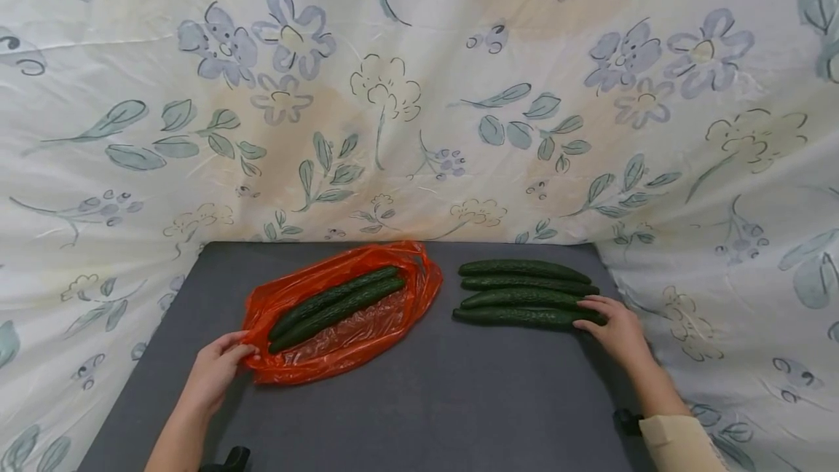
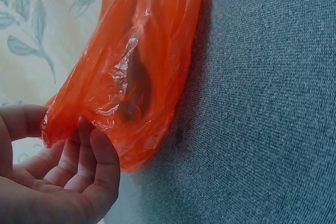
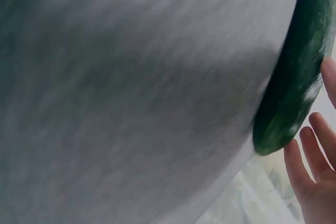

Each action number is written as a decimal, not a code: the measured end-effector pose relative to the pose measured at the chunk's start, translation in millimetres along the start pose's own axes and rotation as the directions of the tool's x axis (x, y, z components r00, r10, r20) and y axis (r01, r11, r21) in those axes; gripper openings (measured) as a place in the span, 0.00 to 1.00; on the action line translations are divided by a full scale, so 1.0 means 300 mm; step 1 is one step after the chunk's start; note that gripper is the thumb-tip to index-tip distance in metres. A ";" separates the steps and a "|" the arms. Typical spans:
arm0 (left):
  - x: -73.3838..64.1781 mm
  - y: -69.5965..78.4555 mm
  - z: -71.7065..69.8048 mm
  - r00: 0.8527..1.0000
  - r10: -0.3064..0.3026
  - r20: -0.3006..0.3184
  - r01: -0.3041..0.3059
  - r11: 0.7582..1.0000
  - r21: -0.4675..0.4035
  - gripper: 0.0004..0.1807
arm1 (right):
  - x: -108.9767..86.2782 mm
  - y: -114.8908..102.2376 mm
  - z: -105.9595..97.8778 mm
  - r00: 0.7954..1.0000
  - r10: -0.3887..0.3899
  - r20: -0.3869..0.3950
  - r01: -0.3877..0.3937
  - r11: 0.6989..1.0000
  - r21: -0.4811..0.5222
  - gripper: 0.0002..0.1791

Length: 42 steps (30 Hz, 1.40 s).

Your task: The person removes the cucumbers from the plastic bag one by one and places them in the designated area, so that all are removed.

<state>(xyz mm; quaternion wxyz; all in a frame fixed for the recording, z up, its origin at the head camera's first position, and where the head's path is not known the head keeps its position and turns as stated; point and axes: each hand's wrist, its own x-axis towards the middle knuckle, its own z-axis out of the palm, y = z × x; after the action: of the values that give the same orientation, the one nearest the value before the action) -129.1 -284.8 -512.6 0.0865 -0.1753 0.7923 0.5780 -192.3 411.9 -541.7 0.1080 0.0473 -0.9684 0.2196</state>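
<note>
My left hand (image 1: 219, 366) pinches the left edge of a red plastic bag (image 1: 341, 370) between thumb and fingers; the left wrist view shows the thin film gathered at the fingertips. On the bag lie two dark green cucumbers, a front one (image 1: 337, 314) and a back one (image 1: 334, 300), side by side and slanting up to the right. My right hand (image 1: 619, 330) is at the right ends of several more cucumbers in a row. Its straight, spread fingers touch the end of the nearest cucumber (image 1: 518, 317), seen also in the right wrist view (image 3: 294, 72).
Everything lies on a dark grey cloth-covered table (image 1: 419, 414). A flower-patterned curtain (image 1: 419, 93) hangs behind it and along both sides. Behind the nearest cucumber, the others in the row (image 1: 524, 268) lie close together. Dark straps or devices (image 1: 628, 422) sit at both wrists.
</note>
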 end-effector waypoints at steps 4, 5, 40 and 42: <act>0.000 0.003 0.004 1.000 -0.002 0.002 0.002 1.000 -0.002 0.26 | 0.011 -0.035 0.000 1.000 -0.008 0.012 0.007 0.999 0.033 0.28; 0.001 0.002 0.004 1.000 -0.003 0.003 0.003 1.000 -0.002 0.26 | 0.015 -0.047 -0.002 1.000 -0.009 0.015 0.008 0.999 0.041 0.29; 0.007 -0.007 0.009 0.999 -0.014 0.029 0.015 1.000 -0.017 0.27 | 0.213 -0.454 0.120 0.988 -0.147 0.055 0.123 0.940 0.317 0.38; 0.008 -0.008 0.008 0.999 -0.013 0.030 0.014 1.000 -0.018 0.27 | 0.223 -0.475 0.126 0.985 -0.160 0.058 0.133 0.936 0.326 0.38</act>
<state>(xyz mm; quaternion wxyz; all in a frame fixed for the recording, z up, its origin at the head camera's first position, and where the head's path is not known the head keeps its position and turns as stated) -130.5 -283.7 -516.4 0.1005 -0.1729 0.7844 0.5871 -244.7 264.3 -500.6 0.0741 0.1455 -0.9172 0.3635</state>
